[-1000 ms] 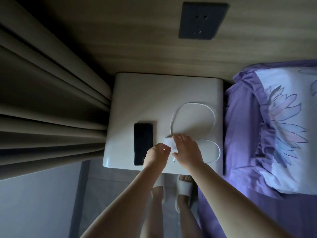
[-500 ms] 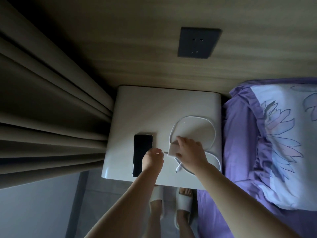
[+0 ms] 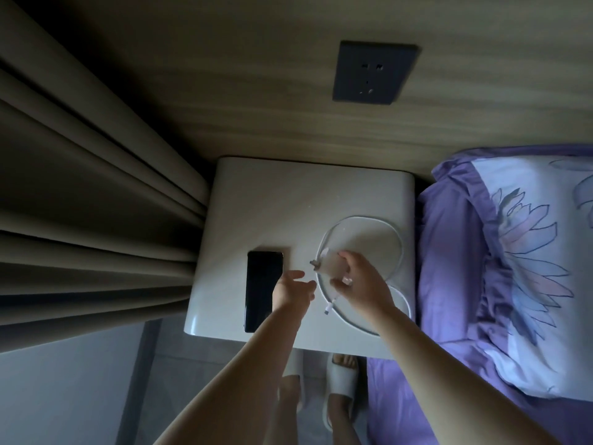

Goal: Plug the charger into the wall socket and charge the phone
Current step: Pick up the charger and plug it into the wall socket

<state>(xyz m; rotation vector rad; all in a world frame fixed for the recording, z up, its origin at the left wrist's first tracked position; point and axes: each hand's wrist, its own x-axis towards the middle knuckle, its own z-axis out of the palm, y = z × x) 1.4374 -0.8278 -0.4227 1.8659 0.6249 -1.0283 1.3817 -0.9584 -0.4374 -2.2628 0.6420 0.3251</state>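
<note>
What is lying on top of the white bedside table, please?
On the bedside table lie a dark phone and a looped white cable. The left hand covers the phone's right edge.

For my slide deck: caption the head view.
Right hand lifts the charger off the nightstand, phone beside it, wall socket above.

You have no readable text, label, brand, number or sign anywhere here. The wall socket (image 3: 375, 73) shows only bare slots on its dark plate, and the phone (image 3: 261, 293), well below it on the nightstand, has a blank black screen.
</note>
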